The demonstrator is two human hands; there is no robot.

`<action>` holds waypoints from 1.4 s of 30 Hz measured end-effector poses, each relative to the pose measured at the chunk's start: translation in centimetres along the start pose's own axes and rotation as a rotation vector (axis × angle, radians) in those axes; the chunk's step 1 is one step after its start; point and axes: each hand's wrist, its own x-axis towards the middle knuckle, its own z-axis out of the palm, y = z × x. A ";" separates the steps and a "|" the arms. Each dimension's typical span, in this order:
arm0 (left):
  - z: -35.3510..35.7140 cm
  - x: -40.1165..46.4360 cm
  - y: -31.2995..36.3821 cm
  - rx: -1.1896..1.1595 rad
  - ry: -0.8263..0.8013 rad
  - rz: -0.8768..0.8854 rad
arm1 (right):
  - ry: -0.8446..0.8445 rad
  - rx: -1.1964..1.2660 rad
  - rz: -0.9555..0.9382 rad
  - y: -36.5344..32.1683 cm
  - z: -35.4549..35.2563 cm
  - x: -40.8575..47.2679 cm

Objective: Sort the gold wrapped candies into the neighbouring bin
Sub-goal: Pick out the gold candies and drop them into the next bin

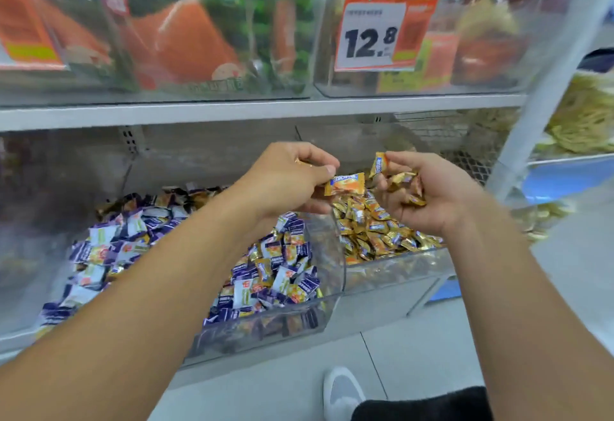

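Pinching flat, crinkly foil candy (344, 184) in left hand (285, 181); cupping several gold candies (407, 184) in curled right hand (432, 193), above clear gold bin (395, 269).

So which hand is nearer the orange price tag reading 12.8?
Right. The right hand, cupping gold candies, sits almost directly below the price tag; the left hand is below and further left.

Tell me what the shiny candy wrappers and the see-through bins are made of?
The gold candy wrappers look like thin metallic foil or foil-coated plastic: they glint and crinkle. The candy bins look like clear hard plastic, probably acrylic: you see the candies through the walls, and the edges catch light. Glass cannot be ruled out.
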 end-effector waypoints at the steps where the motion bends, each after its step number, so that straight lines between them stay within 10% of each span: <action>1: 1.3 0.5 0.8 0.016 -0.022 0.002 | -0.009 0.055 0.011 -0.1 -0.7 0.2; 17: 6.8 8.2 0.6 -0.193 -0.078 -0.350 | 0.105 -0.116 -0.135 -3.2 -4.6 1.4; 26: 6.8 7.3 0.4 -0.023 -0.108 -0.179 | 0.029 -0.350 -0.165 -3.5 -5.3 1.1; 34: -1.0 0.7 -1.4 0.420 0.023 0.360 | 0.208 -0.881 -0.410 -1.7 -0.7 -1.9; 37: -6.5 -1.8 -3.7 0.867 -0.005 0.285 | 0.012 -1.144 -0.713 2.4 5.5 -3.1; 42: -11.5 -3.4 -8.1 1.071 -0.054 0.103 | -0.187 -1.897 -0.567 9.6 11.1 0.3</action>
